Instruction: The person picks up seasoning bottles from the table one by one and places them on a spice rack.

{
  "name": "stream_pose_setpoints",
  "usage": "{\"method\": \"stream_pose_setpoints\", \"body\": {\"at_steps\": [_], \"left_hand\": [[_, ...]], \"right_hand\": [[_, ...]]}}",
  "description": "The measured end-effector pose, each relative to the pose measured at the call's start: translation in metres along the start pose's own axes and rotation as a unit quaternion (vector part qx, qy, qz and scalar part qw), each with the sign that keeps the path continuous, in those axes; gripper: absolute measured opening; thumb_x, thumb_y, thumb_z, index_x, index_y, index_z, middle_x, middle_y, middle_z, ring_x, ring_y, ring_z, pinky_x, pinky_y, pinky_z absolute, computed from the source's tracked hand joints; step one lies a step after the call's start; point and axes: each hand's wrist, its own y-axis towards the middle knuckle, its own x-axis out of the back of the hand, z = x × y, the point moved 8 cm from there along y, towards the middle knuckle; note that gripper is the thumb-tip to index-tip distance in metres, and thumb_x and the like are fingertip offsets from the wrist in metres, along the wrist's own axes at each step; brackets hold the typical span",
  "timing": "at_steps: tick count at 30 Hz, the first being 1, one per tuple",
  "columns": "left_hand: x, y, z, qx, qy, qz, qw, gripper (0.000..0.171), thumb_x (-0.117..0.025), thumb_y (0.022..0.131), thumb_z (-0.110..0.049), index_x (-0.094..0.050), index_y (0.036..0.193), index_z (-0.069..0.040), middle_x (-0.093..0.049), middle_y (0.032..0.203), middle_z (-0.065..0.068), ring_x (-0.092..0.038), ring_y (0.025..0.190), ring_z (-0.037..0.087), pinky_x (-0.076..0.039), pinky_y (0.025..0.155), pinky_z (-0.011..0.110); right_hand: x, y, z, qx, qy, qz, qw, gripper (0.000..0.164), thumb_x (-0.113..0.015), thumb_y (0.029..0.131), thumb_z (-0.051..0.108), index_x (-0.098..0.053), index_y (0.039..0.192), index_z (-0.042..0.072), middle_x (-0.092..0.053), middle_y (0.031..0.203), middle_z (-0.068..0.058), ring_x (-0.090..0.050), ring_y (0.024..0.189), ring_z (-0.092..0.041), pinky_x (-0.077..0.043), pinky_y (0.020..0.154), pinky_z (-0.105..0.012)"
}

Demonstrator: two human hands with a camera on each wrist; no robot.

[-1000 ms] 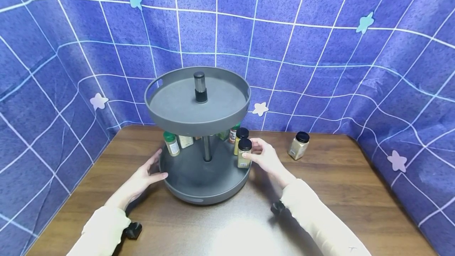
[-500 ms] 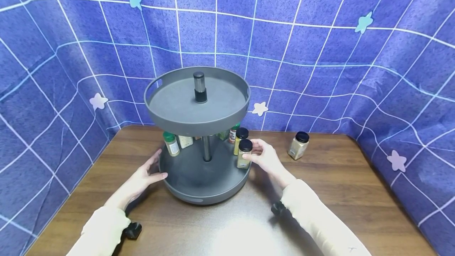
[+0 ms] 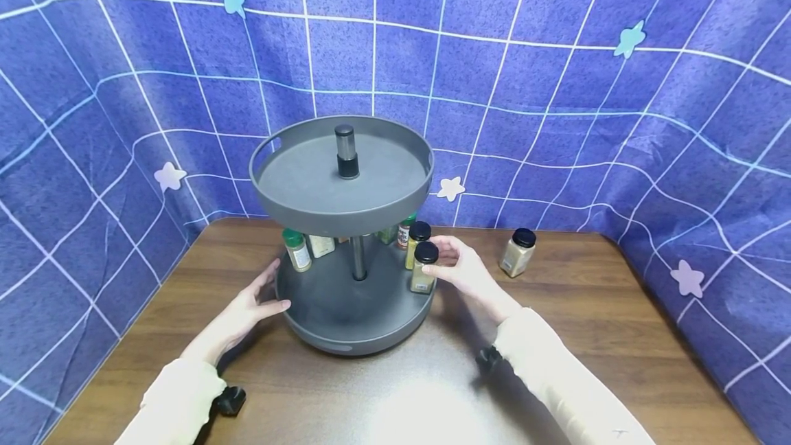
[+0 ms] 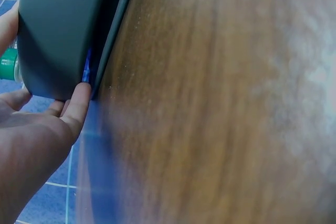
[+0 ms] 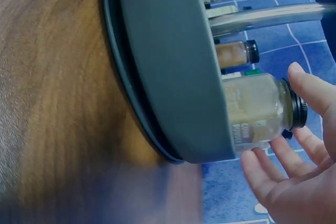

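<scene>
A grey two-tier turntable stands on the wooden table. My left hand holds its lower tray at the left side, thumb at the rim and fingers along the outer wall. At the tray's right edge, a square clear spice jar with pale powder and a black lid stands upright. My right hand is beside this jar, fingers loosely spread around it. In the right wrist view the thumb stands apart from the jar; whether the other fingertips touch it I cannot tell.
Behind it stands a yellow spice jar. More spice bottles line the lower tray, including a green-capped bottle, some partly hidden by the upper tray. Another black-lidded jar stands on the table at right. A blue curtain encloses the table.
My right forearm has shifted slightly right, and the hand has loosened around the jar. The jar and turntable stay in place; my left hand has not visibly moved.
</scene>
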Motion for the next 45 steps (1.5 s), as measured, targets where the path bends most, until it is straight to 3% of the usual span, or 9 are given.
{"method": "stream_pose_setpoints", "body": {"at_steps": [10, 23, 28, 39, 45], "left_hand": [[0.000, 0.000, 0.000, 0.000, 0.001, -0.001, 1.0000, 0.089, -0.068, 0.086, -0.011, -0.010, 0.153, -0.012, -0.017, 0.153, 0.024, -0.019, 0.137, 0.042, -0.031, 0.091, 0.007], [0.001, 0.000, 0.000, -0.002, -0.001, -0.001, 1.0000, 0.089, -0.068, 0.086, -0.010, -0.009, 0.153, -0.011, -0.021, 0.150, 0.025, -0.024, 0.133, 0.041, -0.035, 0.089, 0.009], [0.002, 0.000, -0.001, -0.001, 0.000, -0.003, 1.0000, 0.090, -0.068, 0.085, -0.010, -0.008, 0.153, -0.011, -0.021, 0.149, 0.026, -0.024, 0.133, 0.042, -0.036, 0.088, 0.008], [0.002, -0.001, -0.001, -0.002, 0.003, -0.006, 1.0000, 0.091, -0.069, 0.085, -0.010, -0.009, 0.153, -0.012, -0.023, 0.149, 0.026, -0.026, 0.131, 0.041, -0.037, 0.087, 0.009], [0.002, 0.000, 0.000, -0.007, 0.008, -0.005, 0.9999, 0.090, -0.069, 0.085, -0.010, -0.009, 0.152, -0.010, -0.022, 0.149, 0.027, -0.025, 0.132, 0.042, -0.035, 0.088, 0.008]], "right_hand": [[0.019, 0.003, 0.022, 0.006, -0.072, 0.012, 0.997, 0.065, -0.078, 0.077, 0.013, -0.047, 0.133, 0.004, -0.054, 0.128, -0.022, -0.051, 0.120, -0.037, -0.042, 0.097, -0.050], [0.069, 0.007, 0.047, 0.013, -0.113, -0.014, 0.993, 0.067, -0.077, 0.079, 0.022, -0.045, 0.138, 0.019, -0.048, 0.139, -0.009, -0.046, 0.124, -0.033, -0.038, 0.101, -0.052], [0.095, 0.008, 0.050, 0.008, -0.130, -0.040, 0.991, 0.068, -0.076, 0.080, 0.022, -0.044, 0.139, 0.017, -0.047, 0.140, -0.009, -0.044, 0.126, -0.034, -0.038, 0.099, -0.054], [0.136, 0.001, 0.041, -0.011, -0.163, -0.084, 0.983, 0.072, -0.075, 0.080, 0.025, -0.041, 0.142, 0.015, -0.041, 0.145, -0.012, -0.031, 0.135, -0.038, -0.025, 0.107, -0.056], [0.150, -0.003, 0.025, -0.035, -0.179, -0.106, 0.978, 0.074, -0.075, 0.080, 0.030, -0.039, 0.143, 0.015, -0.037, 0.148, -0.011, -0.029, 0.135, -0.040, -0.023, 0.107, -0.057]]}}
